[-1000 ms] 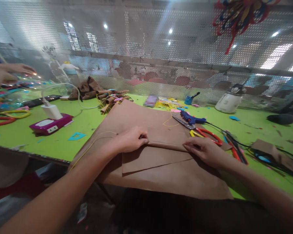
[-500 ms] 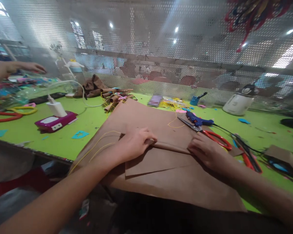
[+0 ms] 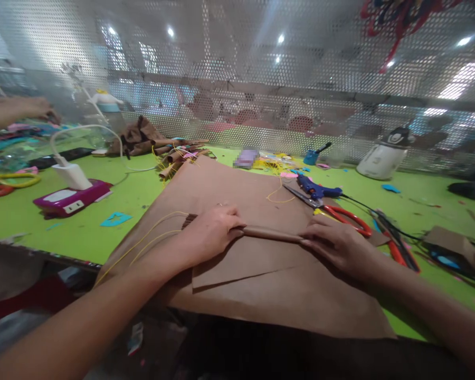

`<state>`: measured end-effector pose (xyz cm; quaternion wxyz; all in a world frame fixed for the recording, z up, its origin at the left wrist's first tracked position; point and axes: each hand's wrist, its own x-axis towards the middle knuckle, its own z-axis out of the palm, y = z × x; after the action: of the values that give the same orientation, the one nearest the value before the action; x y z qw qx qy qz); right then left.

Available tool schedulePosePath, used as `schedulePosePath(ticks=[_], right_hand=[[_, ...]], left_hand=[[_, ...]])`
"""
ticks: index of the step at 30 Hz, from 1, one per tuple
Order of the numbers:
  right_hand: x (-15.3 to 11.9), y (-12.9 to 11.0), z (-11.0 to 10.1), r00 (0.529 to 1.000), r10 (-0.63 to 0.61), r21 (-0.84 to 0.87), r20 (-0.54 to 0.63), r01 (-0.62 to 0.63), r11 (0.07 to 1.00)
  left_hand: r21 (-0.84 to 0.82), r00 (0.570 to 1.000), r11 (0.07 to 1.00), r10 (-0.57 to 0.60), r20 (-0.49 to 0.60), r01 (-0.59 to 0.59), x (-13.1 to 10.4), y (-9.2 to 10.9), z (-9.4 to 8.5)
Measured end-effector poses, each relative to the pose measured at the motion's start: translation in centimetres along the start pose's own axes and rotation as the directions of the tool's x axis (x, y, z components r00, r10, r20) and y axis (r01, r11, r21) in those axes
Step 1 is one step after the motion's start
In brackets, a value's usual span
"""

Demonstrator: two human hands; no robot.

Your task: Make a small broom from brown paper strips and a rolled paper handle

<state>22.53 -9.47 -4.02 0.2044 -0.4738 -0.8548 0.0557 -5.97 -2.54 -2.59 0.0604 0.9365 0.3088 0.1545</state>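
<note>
A rolled brown paper tube [image 3: 271, 233] lies across a large brown paper sheet [image 3: 221, 182] before me. My left hand [image 3: 211, 229] is closed around the tube's left part, with a pleated end [image 3: 189, 220] showing past the wrist. Yellow strings [image 3: 138, 240] trail from that end toward the lower left. Pinched at the tube's right end are the fingers of my right hand [image 3: 334, 240]. A loose flap of paper [image 3: 229, 272] spreads out below the roll. Scissors with red handles [image 3: 346, 219] lie just beyond my right hand.
A blue glue gun [image 3: 319, 189] and red-handled pliers [image 3: 398, 253] lie at right, near a white pot [image 3: 382, 158]. Finished brown rolls [image 3: 178, 155] are piled behind the sheet. A purple power strip [image 3: 71, 199] sits at left. Another person's hand [image 3: 39, 110] reaches in there.
The tube looks more tightly rolled, and my right fingers have shifted slightly to pinch its end. The whole view has slid a little. At far left the other person's hand has moved back.
</note>
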Motion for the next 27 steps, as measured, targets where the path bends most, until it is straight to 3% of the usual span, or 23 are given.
schedulePosePath(ticks=[4, 10, 20, 27], right_hand=[[0.3, 0.4, -0.3, 1.0, -0.002, 0.019, 0.028, 0.001, 1.0], [0.6, 0.5, -0.6, 0.997, 0.008, 0.053, 0.071, -0.012, 0.999], [0.5, -0.3, -0.7, 0.996, 0.001, -0.093, 0.088, 0.007, 0.996], [0.5, -0.1, -0.4, 0.999, -0.009, -0.042, 0.034, 0.01, 0.999]], left_hand=[[-0.01, 0.999, 1.0, -0.007, 0.043, 0.008, 0.4, -0.4, -0.2], [-0.009, 0.995, 0.997, 0.074, 0.07, -0.073, 0.8, -1.0, -0.3], [0.218, 0.986, 0.962, 0.164, 0.02, -0.165, 0.6, 0.0, -0.2], [0.308, 0.964, 0.921, 0.263, -0.046, -0.237, 0.4, 0.1, 0.2]])
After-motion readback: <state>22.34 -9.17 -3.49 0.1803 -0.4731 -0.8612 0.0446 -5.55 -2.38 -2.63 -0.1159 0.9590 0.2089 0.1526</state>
